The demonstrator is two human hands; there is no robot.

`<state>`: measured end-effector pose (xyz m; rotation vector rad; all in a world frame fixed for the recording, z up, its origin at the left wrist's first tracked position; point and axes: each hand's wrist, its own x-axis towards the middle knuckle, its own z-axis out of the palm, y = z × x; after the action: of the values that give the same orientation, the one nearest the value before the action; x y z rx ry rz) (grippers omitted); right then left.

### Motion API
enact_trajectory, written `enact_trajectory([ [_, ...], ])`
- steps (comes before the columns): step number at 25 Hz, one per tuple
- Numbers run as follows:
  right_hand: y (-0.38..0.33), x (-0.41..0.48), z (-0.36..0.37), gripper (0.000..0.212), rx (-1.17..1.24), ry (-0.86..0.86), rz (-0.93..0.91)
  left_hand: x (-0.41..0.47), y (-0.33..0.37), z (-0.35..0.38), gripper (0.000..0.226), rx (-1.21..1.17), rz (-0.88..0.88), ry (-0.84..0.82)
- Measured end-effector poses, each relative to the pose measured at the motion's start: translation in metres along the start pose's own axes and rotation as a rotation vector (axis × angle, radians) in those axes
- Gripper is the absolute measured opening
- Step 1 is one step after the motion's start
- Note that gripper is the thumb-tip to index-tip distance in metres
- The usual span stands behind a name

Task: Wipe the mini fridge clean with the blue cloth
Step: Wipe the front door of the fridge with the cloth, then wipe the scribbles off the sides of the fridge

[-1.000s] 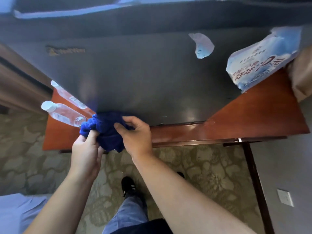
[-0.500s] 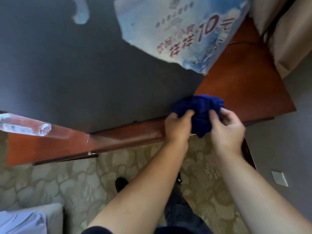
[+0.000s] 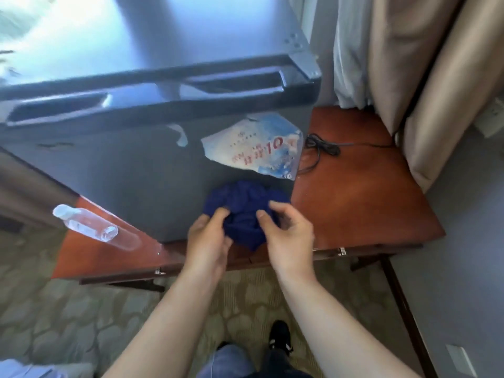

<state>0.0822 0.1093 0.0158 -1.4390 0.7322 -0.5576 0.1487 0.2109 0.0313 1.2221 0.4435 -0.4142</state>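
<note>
Both hands grip the bunched blue cloth (image 3: 244, 211) against the lower right corner of the mini fridge (image 3: 131, 170) door — left hand (image 3: 208, 241) pinching its left side, right hand (image 3: 289, 236) its right. Crumpled, it shows no clear long axis.

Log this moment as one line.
left hand: grips crumpled dark blue cloth | right hand: grips same cloth | cloth: at lower right front of dark grey mini fridge
</note>
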Motion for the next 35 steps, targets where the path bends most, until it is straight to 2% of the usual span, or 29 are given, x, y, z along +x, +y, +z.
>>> enact_trajectory([
  [2,-0.010,-0.013,0.030,0.014,0.005,-0.105,-0.030,-0.005,0.031,-0.025,0.015,-0.020,0.042,0.037],
  [5,-0.029,-0.031,0.080,0.037,-0.011,-0.278,-0.034,-0.016,0.076,-0.067,0.012,-0.078,0.147,0.106],
  [9,-0.073,-0.057,0.138,0.044,0.046,-0.422,-0.103,-0.027,0.142,-0.113,0.013,-0.134,0.328,0.103],
  [12,-0.106,-0.068,0.160,0.041,0.096,-0.403,-0.195,-0.032,0.181,-0.128,0.012,-0.099,0.431,0.038],
  [15,-0.128,-0.076,0.162,0.037,0.155,-0.347,-0.210,-0.040,0.200,-0.133,0.010,-0.063,0.437,-0.069],
  [19,-0.129,-0.097,0.159,0.041,0.061,-0.337,-0.220,-0.036,0.196,-0.142,0.015,-0.057,0.370,-0.190],
  [22,-0.114,-0.115,0.158,0.041,-0.081,-0.336,-0.155,-0.018,0.175,-0.150,0.015,0.026,0.247,-0.204],
  [24,-0.107,-0.127,0.157,0.042,-0.103,-0.307,-0.106,-0.016,0.163,-0.157,0.024,0.075,0.187,-0.208],
  [26,-0.111,-0.137,0.157,0.044,-0.106,-0.273,-0.136,-0.021,0.163,-0.160,0.025,0.084,0.218,-0.241],
  [29,-0.146,-0.147,0.160,0.046,-0.091,-0.200,-0.329,-0.042,0.198,-0.155,0.018,0.072,0.426,-0.342],
  [32,-0.192,-0.144,0.164,0.049,-0.110,-0.174,-0.563,-0.062,0.254,-0.147,0.018,0.107,0.741,-0.424],
  [33,-0.205,-0.141,0.166,0.051,-0.168,-0.176,-0.623,-0.065,0.272,-0.145,0.019,0.186,0.842,-0.395],
  [35,-0.219,-0.129,0.168,0.056,-0.377,-0.180,-0.697,-0.056,0.294,-0.145,0.023,0.510,1.012,-0.211],
])
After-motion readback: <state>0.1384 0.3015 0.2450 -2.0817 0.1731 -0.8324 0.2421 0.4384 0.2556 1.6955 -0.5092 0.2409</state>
